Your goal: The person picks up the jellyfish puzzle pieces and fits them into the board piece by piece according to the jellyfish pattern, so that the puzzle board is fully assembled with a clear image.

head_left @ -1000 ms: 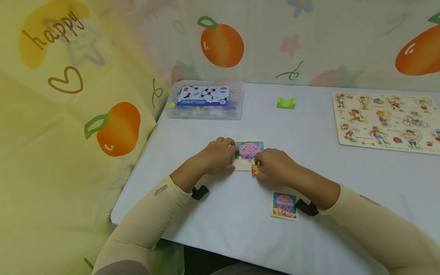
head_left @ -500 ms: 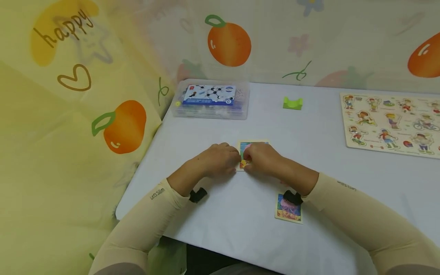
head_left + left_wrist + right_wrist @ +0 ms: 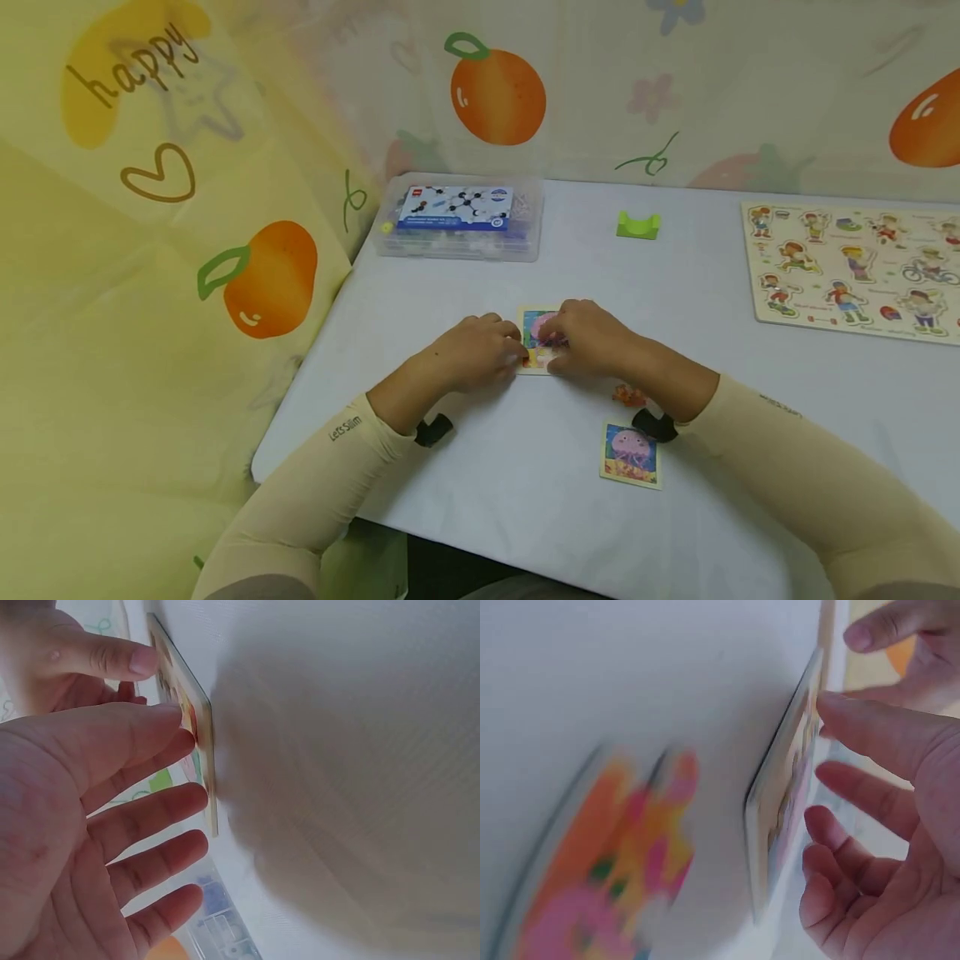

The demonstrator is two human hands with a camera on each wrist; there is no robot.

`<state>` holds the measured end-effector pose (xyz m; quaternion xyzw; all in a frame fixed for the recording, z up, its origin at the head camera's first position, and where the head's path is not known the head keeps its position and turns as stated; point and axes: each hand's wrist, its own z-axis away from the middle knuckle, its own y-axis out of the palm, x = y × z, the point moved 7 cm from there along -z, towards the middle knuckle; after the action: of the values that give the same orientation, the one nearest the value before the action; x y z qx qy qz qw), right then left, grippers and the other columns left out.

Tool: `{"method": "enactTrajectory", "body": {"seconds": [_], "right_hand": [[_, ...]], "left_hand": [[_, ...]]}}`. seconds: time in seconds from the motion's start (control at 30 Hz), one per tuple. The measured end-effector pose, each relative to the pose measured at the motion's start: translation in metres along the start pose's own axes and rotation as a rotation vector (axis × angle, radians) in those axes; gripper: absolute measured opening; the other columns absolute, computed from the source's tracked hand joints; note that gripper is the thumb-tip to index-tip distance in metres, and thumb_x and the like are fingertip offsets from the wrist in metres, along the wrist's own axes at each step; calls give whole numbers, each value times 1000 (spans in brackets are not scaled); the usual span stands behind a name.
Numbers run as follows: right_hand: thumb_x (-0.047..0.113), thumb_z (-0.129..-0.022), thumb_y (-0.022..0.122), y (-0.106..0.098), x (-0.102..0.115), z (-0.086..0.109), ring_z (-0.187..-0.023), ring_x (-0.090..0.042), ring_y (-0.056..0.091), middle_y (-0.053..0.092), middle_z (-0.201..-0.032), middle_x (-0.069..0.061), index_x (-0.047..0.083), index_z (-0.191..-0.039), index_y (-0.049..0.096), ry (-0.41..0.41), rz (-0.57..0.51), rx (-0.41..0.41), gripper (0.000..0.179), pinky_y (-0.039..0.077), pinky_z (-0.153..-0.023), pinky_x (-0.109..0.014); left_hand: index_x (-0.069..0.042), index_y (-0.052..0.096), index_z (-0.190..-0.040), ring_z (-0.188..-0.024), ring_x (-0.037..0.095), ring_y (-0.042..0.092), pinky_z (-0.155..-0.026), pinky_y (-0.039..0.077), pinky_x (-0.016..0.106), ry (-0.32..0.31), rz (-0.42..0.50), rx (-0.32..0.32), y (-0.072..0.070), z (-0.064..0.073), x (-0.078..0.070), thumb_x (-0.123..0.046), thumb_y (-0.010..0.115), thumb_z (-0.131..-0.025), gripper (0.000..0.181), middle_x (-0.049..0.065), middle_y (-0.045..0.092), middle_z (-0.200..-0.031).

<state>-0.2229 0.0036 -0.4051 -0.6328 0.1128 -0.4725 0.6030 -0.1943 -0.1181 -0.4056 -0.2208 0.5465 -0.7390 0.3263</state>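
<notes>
A small jellyfish puzzle board (image 3: 532, 368) lies on the white table between my hands. An orange-yellow puzzle piece (image 3: 530, 358) sits at its lower left, beside my left fingertips. My left hand (image 3: 97, 802) is at the board's left edge, fingers mostly straight; its thumb and index finger touch or nearly touch the board. Over the right part of the board is my right hand (image 3: 592, 337). In the right wrist view its thumb and index finger stand apart with nothing seen between them, and the other fingers bend loosely. The right hand hides part of the jellyfish picture.
A loose orange puzzle piece (image 3: 628, 395) lies below the right wrist. Nearer me is a jellyfish picture card (image 3: 632, 457). Farther back stand a clear plastic case (image 3: 457, 243), a green curved block (image 3: 638, 227) and a wooden picture board (image 3: 855, 279).
My right hand carried the orange-yellow piece left to the board's lower left corner, let go and drew back right. The left hand stays at the board's left edge.
</notes>
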Motion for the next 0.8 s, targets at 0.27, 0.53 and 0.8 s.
{"method": "enactTrajectory", "body": {"seconds": [0.27,0.53,0.8], "right_hand": [[31,-82,86,-9,-37,41,-112,-35,55,60,-120,-15,12,-126,70,166,57,58,50,49,-97,-52],[26,-79,88,-1,-53,74,-95,-26,53,60,-100,-4,16,-101,71,162,59,147,30,49,-83,-41],[22,-78,88,1,-55,87,-88,-22,53,59,-91,0,15,-88,70,104,33,92,22,48,-81,-39]], "left_hand": [[-24,72,-127,-127,23,53,-104,47,41,-19,-11,9,-1,-2,-5,-32,62,-102,29,0,61,-137],[-22,75,-125,-117,20,57,-99,48,38,57,24,-23,-3,-2,-16,-29,65,-100,28,-2,68,-126],[-19,74,-127,-119,21,58,-100,49,37,56,19,-24,-3,-5,-20,-28,64,-101,29,0,67,-129]]}}
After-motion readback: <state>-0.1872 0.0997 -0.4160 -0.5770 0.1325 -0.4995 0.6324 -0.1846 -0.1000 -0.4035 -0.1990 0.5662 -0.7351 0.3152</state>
